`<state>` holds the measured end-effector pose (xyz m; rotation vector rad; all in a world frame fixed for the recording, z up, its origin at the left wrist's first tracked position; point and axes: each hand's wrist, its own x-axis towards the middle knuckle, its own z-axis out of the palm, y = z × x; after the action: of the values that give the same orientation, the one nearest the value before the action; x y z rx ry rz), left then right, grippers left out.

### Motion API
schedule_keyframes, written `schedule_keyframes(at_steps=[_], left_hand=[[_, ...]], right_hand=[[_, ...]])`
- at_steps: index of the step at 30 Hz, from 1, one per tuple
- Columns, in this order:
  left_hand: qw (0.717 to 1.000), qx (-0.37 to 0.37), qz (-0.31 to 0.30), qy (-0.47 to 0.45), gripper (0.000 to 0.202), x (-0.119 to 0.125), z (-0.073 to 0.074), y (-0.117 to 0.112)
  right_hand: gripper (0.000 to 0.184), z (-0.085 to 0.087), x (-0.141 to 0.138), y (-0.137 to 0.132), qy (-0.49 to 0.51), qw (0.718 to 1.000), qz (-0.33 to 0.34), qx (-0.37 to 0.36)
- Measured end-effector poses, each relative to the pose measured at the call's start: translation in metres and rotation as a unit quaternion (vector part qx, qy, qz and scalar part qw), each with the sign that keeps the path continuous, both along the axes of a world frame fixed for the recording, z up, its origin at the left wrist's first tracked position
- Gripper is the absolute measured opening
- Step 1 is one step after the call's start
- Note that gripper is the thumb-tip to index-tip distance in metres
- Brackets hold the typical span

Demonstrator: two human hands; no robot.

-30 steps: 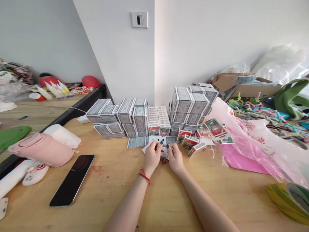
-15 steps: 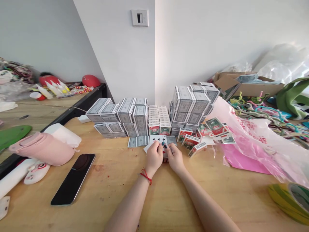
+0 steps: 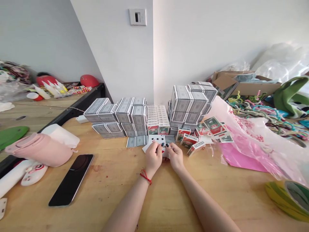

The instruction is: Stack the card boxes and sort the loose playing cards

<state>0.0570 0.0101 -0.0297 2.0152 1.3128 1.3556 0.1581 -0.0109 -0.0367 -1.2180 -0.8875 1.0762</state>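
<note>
The left hand [image 3: 152, 158] and right hand [image 3: 175, 157] sit side by side low over the counter [image 3: 116, 187]. Each grip is pinched closed on the cards [image 3: 156, 140], just in front of the stacked card boxes [image 3: 135, 116].

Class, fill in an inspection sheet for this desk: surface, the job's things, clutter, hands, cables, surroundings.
Surface: pale wooden table with a few small red specks.
Job's things: playing cards, top one face up, held low over the table; stacked card packs along the wall behind; loose packs to the right.
Clutter: phone, pink bottle on its side, pink plastic bag, tape roll, coloured cords.
Hands: left hand and right hand both grip the playing cards.
Cables: nothing seen.
Surroundings: white walls, wall switch, cardboard box, side table.
</note>
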Motion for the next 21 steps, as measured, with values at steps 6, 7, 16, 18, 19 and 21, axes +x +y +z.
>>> schedule_keyframes(at_steps=[6,7,16,18,19,21], left_hand=[[0.999,-0.004,-0.014,-0.032,0.021,-0.003,0.001,0.002],[0.999,-0.006,-0.020,-0.032,0.021,-0.004,0.000,0.003],[0.989,-0.096,-0.048,-0.103,0.024,-0.006,0.001,0.004],[0.983,-0.121,-0.048,-0.129,0.027,-0.006,0.000,0.004],[0.981,-0.130,-0.049,-0.134,0.028,-0.007,0.000,0.004],[0.981,-0.139,-0.049,-0.125,0.025,-0.007,-0.003,0.006]], right_hand=[[0.039,-0.001,0.010,-0.001,-0.155,0.986,-0.002,0.059],[0.039,-0.001,0.011,-0.002,-0.206,0.975,-0.010,0.079],[0.028,-0.004,0.012,0.002,-0.163,0.985,-0.029,0.056],[0.028,-0.007,0.012,0.006,-0.065,0.997,-0.025,0.036],[0.029,-0.008,0.012,0.007,-0.021,0.999,-0.018,0.030],[0.030,-0.009,0.011,0.008,0.036,0.999,0.001,0.023]])
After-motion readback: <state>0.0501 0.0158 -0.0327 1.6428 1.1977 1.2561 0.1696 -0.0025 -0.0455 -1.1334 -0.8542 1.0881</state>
